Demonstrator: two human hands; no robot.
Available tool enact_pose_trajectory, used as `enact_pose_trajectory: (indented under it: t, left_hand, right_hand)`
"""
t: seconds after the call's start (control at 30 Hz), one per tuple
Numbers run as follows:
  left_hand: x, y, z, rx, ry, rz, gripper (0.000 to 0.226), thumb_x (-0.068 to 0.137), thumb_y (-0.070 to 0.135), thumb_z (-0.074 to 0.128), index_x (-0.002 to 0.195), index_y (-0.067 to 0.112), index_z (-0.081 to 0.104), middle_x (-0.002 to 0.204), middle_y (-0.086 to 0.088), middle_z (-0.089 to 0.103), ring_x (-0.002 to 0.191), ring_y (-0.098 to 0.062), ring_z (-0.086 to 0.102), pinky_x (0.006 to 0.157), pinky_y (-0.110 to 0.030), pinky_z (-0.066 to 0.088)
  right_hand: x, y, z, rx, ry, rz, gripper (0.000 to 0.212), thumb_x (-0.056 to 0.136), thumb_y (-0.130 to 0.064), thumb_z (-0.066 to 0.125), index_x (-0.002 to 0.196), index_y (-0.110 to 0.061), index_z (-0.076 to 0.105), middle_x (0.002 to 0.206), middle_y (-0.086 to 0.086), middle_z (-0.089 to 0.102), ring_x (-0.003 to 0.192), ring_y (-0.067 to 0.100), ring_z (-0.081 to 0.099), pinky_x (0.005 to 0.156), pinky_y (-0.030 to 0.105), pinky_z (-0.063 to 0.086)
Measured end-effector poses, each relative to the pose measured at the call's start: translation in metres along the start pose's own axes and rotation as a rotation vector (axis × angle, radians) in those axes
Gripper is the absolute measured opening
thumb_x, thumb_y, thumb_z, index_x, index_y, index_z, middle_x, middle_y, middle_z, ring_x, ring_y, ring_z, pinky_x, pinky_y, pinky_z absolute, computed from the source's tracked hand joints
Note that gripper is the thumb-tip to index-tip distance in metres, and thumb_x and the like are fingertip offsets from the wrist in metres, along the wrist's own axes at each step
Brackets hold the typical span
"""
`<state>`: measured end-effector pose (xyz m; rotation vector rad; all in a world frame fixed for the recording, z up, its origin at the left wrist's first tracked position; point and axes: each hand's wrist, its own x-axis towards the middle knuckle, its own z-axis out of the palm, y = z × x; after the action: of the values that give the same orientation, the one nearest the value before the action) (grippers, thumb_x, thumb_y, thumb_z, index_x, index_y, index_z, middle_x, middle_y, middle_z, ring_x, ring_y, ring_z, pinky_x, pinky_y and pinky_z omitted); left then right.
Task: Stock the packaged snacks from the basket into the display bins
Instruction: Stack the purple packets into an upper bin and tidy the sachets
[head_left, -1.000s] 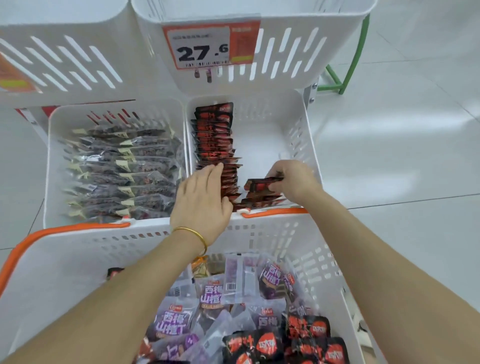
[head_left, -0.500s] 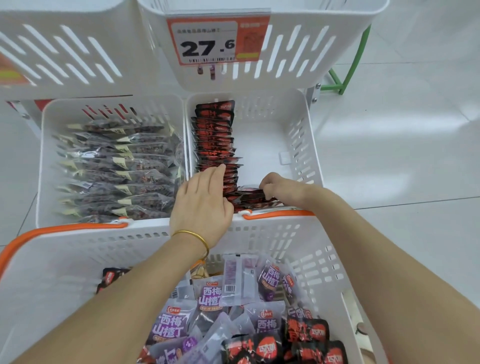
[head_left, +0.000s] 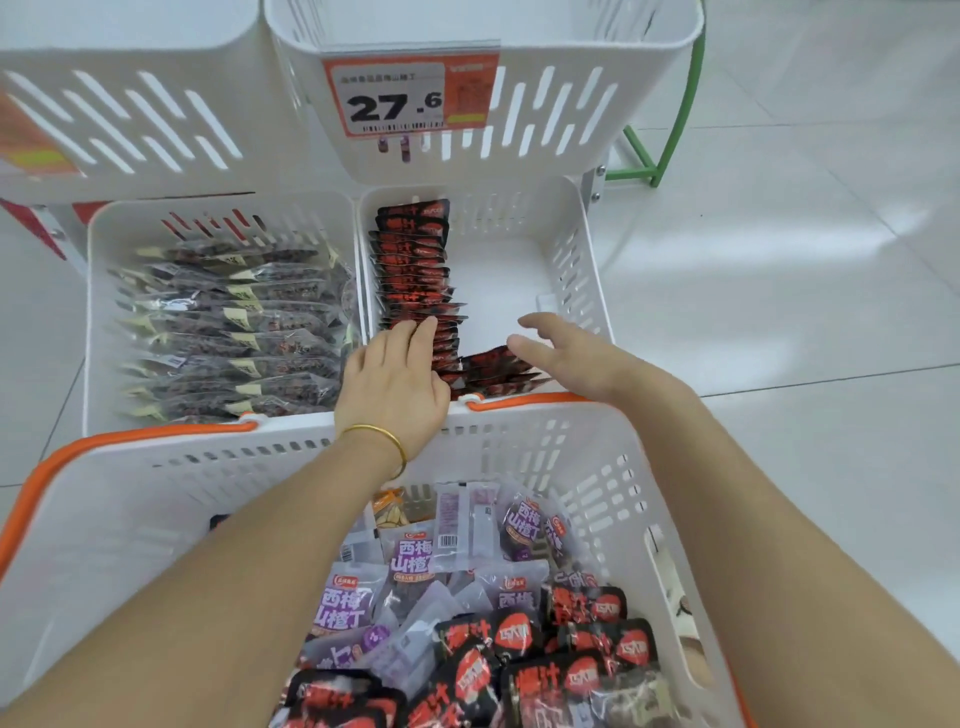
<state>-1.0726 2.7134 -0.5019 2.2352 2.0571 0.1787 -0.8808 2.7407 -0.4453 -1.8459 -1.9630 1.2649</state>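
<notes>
A white basket (head_left: 519, 441) with orange handles sits in front of me, holding purple packets (head_left: 410, 561) and black-and-red packets (head_left: 587, 613). Beyond it, the lower right display bin (head_left: 576, 260) holds a row of upright black-and-red packets (head_left: 410, 260) along its left side. My left hand (head_left: 395, 374) rests with straight fingers against the near end of that row. A small stack of black-and-red packets (head_left: 493, 369) lies flat at the bin's front. My right hand (head_left: 566, 353) hovers just above that stack, fingers spread, holding nothing.
The lower left bin (head_left: 98, 312) is packed with clear dark-filled packets (head_left: 234, 332). Two upper bins overhang the lower ones; the right one (head_left: 545, 114) carries a 27.6 price tag (head_left: 410, 96). A green frame (head_left: 670, 130) stands at the right over white tiled floor.
My right hand has let go of the small stack of packets at the bin's front and lifted off it with fingers spread. My left hand stays against the row.
</notes>
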Motion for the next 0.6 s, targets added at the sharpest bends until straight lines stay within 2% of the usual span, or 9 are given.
enact_pose_trajectory:
  t: [0.1,0.17,0.27,0.3,0.37,0.43,0.53,0.6]
  left_hand:
    - [-0.002,0.003,-0.007,0.082,-0.042,-0.043,0.058,0.096,0.034,0.029,0.149,0.018,0.011,0.154,-0.006,0.016,0.139,-0.024,0.017,0.113,-0.046,0.016]
    - [-0.006,0.007,-0.015,0.132,-0.068,-0.049,0.059,0.098,0.038,0.026,0.150,0.017,0.006,0.156,-0.007,0.011,0.141,-0.027,0.013,0.113,-0.049,0.015]
    - [-0.029,0.014,-0.028,0.026,0.009,-0.008,0.060,0.098,0.038,0.033,0.149,0.013,0.013,0.154,-0.009,0.016,0.139,-0.028,0.017,0.113,-0.046,0.018]
    - [-0.041,0.015,-0.031,-0.043,0.038,0.008,0.059,0.098,0.036,0.036,0.148,0.012,0.017,0.153,-0.010,0.019,0.138,-0.029,0.019,0.112,-0.045,0.019]
    - [-0.070,0.015,-0.035,-0.162,0.047,0.041,0.058,0.096,0.030,0.042,0.146,0.010,0.021,0.151,-0.011,0.022,0.137,-0.029,0.019,0.113,-0.043,0.020]
    - [-0.096,0.011,-0.037,-0.212,0.002,0.068,0.058,0.095,0.027,0.045,0.145,0.010,0.023,0.151,-0.012,0.020,0.137,-0.029,0.018,0.113,-0.043,0.021]
    - [-0.129,0.004,-0.039,-0.259,-0.077,0.071,0.057,0.094,0.024,0.047,0.144,0.010,0.025,0.151,-0.012,0.017,0.138,-0.028,0.017,0.112,-0.043,0.022]
    - [-0.144,0.000,-0.040,-0.298,-0.110,0.063,0.056,0.094,0.025,0.047,0.144,0.010,0.026,0.150,-0.011,0.018,0.138,-0.028,0.018,0.112,-0.041,0.022]
  right_hand:
    - [-0.044,-0.003,0.004,0.146,0.152,-0.095,0.048,0.096,-0.042,0.046,0.140,-0.021,0.041,0.142,0.002,0.044,0.129,0.014,0.043,0.101,0.026,0.032]
    - [-0.078,0.001,0.015,0.244,0.247,-0.134,0.040,0.096,-0.035,0.050,0.132,-0.021,0.050,0.129,-0.001,0.054,0.120,0.010,0.049,0.101,0.024,0.036]
    - [-0.124,0.010,0.039,0.232,0.346,-0.169,0.028,0.095,-0.022,0.055,0.121,-0.018,0.060,0.109,-0.007,0.061,0.098,0.001,0.056,0.084,0.004,0.038]
    - [-0.134,0.015,0.047,0.212,0.349,-0.167,0.025,0.094,-0.018,0.055,0.119,-0.017,0.061,0.107,-0.008,0.062,0.094,-0.001,0.056,0.081,0.001,0.038]
    - [-0.144,0.024,0.063,0.178,0.257,-0.124,0.024,0.093,-0.013,0.056,0.116,-0.016,0.063,0.108,-0.006,0.064,0.097,0.004,0.058,0.087,0.012,0.043]
    - [-0.145,0.030,0.077,0.078,0.072,-0.056,0.024,0.093,-0.014,0.057,0.116,-0.013,0.063,0.114,0.000,0.065,0.103,0.012,0.059,0.088,0.022,0.043]
    - [-0.140,0.037,0.097,-0.125,-0.145,0.020,0.027,0.093,-0.025,0.058,0.115,-0.010,0.064,0.119,0.004,0.062,0.107,0.017,0.055,0.086,0.024,0.039]
    - [-0.136,0.043,0.106,-0.182,-0.187,0.040,0.023,0.092,-0.031,0.060,0.104,-0.012,0.065,0.111,0.002,0.059,0.104,0.018,0.053,0.086,0.027,0.041]
